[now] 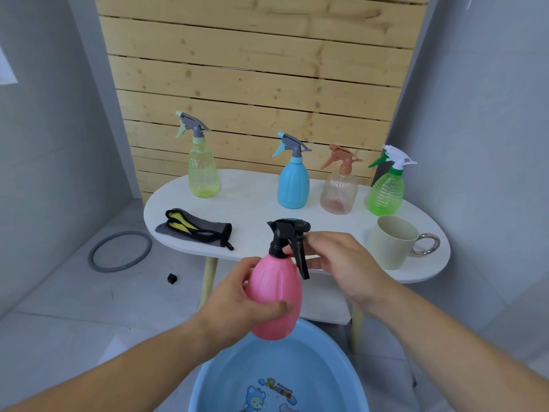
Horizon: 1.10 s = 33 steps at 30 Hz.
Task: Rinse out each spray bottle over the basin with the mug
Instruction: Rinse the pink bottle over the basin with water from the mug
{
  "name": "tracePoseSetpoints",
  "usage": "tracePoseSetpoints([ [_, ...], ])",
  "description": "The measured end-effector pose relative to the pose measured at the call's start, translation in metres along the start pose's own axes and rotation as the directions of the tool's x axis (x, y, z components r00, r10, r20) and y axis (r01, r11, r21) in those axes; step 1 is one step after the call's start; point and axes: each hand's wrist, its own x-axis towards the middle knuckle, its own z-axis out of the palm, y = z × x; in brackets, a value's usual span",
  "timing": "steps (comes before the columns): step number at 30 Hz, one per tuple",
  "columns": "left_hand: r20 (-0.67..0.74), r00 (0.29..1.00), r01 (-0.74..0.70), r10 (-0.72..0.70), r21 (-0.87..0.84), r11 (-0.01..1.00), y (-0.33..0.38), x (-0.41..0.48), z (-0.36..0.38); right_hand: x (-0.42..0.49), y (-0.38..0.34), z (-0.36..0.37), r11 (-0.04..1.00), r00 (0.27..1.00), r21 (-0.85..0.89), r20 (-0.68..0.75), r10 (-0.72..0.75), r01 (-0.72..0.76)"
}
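A pink spray bottle with a black trigger head is held upright over the blue basin. My left hand wraps around its pink body. My right hand grips the black head at the neck and trigger. On the white oval table stand a yellow-green bottle, a blue bottle, a clear bottle with an orange head and a green bottle. A cream mug with a metallic handle stands at the table's right front.
A grey and yellow cloth lies on the table's left front. On the floor to the left are a grey ring and a small black cap. A wooden slat panel backs the table. The basin holds some water.
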Motion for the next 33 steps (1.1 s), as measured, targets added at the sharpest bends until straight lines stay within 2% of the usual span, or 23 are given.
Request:
tracePoseSetpoints([
  [3, 0.031, 1.000, -0.005, 0.005, 0.005, 1.000, -0.001, -0.002, 0.001, 0.003, 0.005, 0.000, 0.997, 0.998, -0.069, -0.048, -0.033, 0.030],
  [8, 0.093, 0.995, -0.024, 0.025, -0.004, 1.000, 0.003, -0.005, 0.003, 0.010, 0.014, -0.006, 0.992, 0.997, 0.123, -0.073, -0.016, 0.025],
  [12, 0.168, 0.985, -0.024, 0.028, -0.026, 0.999, 0.008, -0.008, 0.004, 0.013, 0.017, -0.010, 0.964, 0.999, 0.261, 0.017, 0.041, -0.044],
  [15, 0.204, 0.979, -0.020, 0.023, -0.016, 1.000, 0.008, -0.008, 0.005, 0.011, 0.015, -0.013, 0.922, 0.987, 0.373, 0.156, 0.048, -0.104],
  [17, 0.229, 0.973, -0.026, 0.026, 0.000, 1.000, 0.008, -0.008, 0.004, 0.007, 0.011, -0.014, 0.923, 0.976, 0.369, 0.216, 0.029, -0.109],
  [22, 0.231, 0.972, -0.031, 0.032, -0.012, 0.999, 0.008, -0.008, 0.003, 0.007, 0.010, -0.008, 0.949, 0.995, 0.316, 0.093, -0.017, -0.013],
  [28, 0.171, 0.985, -0.038, 0.033, 0.027, 0.999, 0.007, -0.005, 0.000, 0.011, 0.012, 0.001, 0.973, 0.996, 0.224, -0.076, -0.037, 0.054],
  [33, 0.190, 0.982, -0.018, 0.009, 0.049, 0.999, 0.006, -0.001, 0.000, 0.012, 0.015, 0.004, 0.978, 0.990, 0.186, -0.122, -0.068, 0.090],
])
